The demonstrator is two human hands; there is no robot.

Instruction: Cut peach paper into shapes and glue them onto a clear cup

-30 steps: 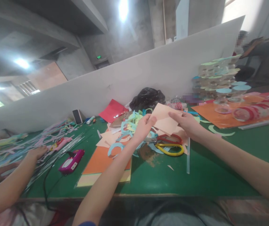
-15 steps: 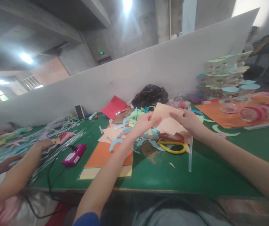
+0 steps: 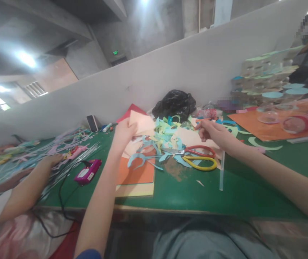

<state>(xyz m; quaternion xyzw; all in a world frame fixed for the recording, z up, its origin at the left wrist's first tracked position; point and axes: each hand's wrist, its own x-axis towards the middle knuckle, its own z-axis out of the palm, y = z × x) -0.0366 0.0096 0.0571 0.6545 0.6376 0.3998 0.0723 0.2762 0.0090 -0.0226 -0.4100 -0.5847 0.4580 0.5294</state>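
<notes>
Shifting the peach paper (image 3: pixel 144 124) leftward since the earlier frame, away from the right hand (image 3: pixel 212 133), and pinching it by its edge in the left hand (image 3: pixel 124 132), left of and beyond the scissors (image 3: pixel 201 163). Showing it pale and straight-edged, while curling the right fingers just beyond the scissors, unable to tell whether pinching anything. Glimpsing a green sign (image 3: pixel 115 53) far behind the scissors, too small for reading.

The peach sheet (image 3: pixel 144 123) is matt paper, the scissor blades (image 3: pixel 172 151) smooth metal, the bag (image 3: pixel 174 104) glossy crinkled plastic, the tabletop (image 3: pixel 181 199) faintly shiny.
</notes>
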